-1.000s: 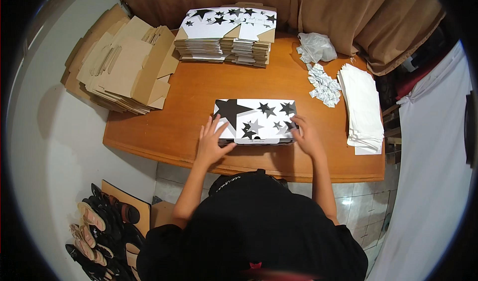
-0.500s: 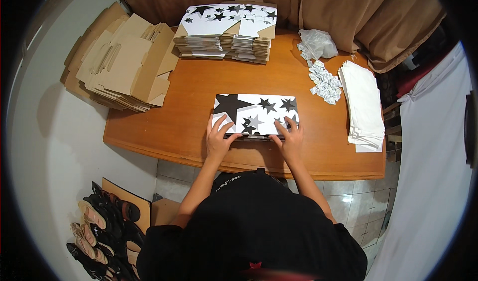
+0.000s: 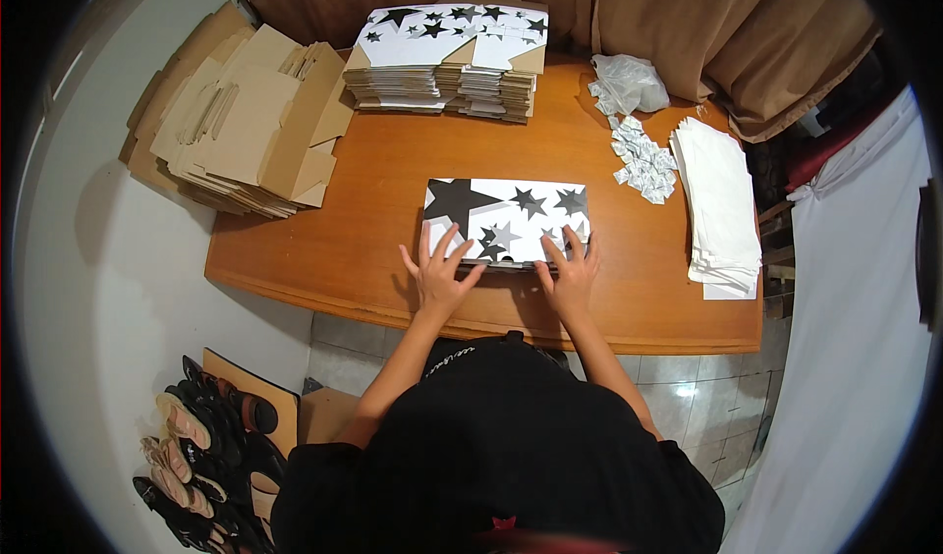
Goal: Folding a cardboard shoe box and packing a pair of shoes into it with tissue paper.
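A white cardboard box printed with black and grey stars lies lid-up on the wooden table, near its front edge. My left hand is at the box's front left corner, fingers spread, fingertips over the lid and thumb by the front edge. At the front right corner my right hand has its fingers apart, the fingertips on the lid and the thumb at the front edge. Neither hand wraps around the box. The front face of the box is mostly hidden from above.
Behind the box stands a stack of flat star-printed cartons. Folded brown cardboard is piled at the left. To the right lie small white packets, a clear plastic bag and white paper sheets. Shoes sit lower left.
My left hand has shifted slightly right, and its fingers have spread wider at the box's corner. The front edge of the lid appears lower. My right hand has barely moved.
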Motion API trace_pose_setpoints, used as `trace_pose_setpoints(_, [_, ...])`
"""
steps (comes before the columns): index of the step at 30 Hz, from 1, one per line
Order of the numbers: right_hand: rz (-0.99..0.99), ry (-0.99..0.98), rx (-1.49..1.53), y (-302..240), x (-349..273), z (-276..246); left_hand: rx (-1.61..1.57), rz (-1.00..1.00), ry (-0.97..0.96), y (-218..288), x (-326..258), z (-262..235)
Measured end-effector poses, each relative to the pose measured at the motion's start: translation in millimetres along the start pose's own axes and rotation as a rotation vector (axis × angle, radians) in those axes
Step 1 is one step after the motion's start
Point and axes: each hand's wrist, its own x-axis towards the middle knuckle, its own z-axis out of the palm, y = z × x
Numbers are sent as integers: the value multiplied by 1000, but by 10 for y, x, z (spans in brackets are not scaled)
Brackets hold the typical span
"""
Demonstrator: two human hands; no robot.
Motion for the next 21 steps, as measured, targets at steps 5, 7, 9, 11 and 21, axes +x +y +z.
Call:
trace_pose_setpoints(5, [-172, 10, 15, -34, -33, 82, 39, 145, -67, 51, -54, 160])
trace_pose_setpoints(7, [-316, 20, 97, -40, -26, 141, 39, 151, -59, 53, -37, 206])
trace_pose_setpoints(9, [-345, 60, 92, -62, -20, 214, 22, 195, -31, 45, -20, 252])
trace_pose_setpoints(11, [-425, 81, 101, -59, -13, 276, 19, 201, -31, 71, -7, 253])
trace_pose_setpoints(21, [-502, 113, 88, -74, 24, 328, 13, 227, 7, 42, -51, 319])
